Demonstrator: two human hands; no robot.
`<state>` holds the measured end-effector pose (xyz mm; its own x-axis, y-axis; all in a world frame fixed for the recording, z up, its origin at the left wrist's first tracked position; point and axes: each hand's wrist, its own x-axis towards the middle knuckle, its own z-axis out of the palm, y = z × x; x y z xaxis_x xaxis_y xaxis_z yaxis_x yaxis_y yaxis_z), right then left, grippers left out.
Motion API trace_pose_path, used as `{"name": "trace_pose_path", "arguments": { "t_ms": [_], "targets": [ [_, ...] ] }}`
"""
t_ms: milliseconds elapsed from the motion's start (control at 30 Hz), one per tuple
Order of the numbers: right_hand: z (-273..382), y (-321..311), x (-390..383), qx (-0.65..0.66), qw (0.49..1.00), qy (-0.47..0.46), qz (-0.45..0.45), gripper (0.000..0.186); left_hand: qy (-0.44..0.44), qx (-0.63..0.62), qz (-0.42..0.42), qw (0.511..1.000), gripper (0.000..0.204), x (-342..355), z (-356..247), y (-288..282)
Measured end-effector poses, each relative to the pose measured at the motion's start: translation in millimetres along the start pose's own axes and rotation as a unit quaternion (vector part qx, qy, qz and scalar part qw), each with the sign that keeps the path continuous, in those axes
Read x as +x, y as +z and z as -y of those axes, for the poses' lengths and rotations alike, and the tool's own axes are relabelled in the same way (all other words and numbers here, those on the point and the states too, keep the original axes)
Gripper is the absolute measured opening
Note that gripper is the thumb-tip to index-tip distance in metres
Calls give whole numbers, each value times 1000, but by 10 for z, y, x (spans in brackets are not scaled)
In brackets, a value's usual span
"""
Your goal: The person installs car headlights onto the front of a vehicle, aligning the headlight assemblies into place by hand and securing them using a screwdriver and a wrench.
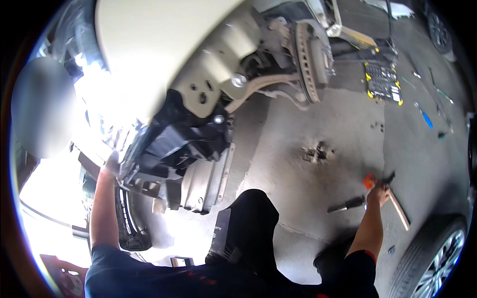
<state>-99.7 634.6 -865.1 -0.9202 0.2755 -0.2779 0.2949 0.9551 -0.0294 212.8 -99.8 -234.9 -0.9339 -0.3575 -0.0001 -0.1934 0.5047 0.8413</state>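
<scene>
My left hand [110, 164] rests against the front edge of the car body [130, 144], its fingers blurred by glare. My right hand [379, 193] reaches down to the floor at right, fingers curled beside the head of a wooden-handled hammer [400, 210] and an orange object [368, 181]; what it grips is unclear. A black-handled tool [352, 203] lies just left of that hand. Above and between my hands are a cream body panel [144, 39], black plastic trim [181, 139] and an exposed brake disc [305, 64].
A black tool case with yellow clips [382, 83], a blue screwdriver [425, 116] and several hand tools lie at upper right. A loose wheel [437, 263] occupies the lower right; another wheel [438, 32] is beyond. My bent knee [248, 218] is below the car. A blurred oval masks the left side.
</scene>
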Motion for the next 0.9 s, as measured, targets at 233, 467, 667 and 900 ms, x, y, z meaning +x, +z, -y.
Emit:
{"name": "trace_pose_path", "arguments": {
  "t_ms": [233, 467, 667, 900],
  "targets": [
    [692, -261, -283, -1, 998, -61, 20, 28, 13, -263, 88, 961, 45, 282, 149, 314],
    [2386, -3127, -1719, 671, 625, -397, -27, 55, 120, 228, -23, 966, 43, 374, 612, -225],
    [2296, -4242, -2678, 714, 535, -448, 52, 54, 144, 184, -117, 965, 50, 307, -182, 536],
    [2321, -4415, -2975, 722, 532, -438, 59, 55, 195, 191, -109, 956, 22, 321, -477, 812]
  ]
}}
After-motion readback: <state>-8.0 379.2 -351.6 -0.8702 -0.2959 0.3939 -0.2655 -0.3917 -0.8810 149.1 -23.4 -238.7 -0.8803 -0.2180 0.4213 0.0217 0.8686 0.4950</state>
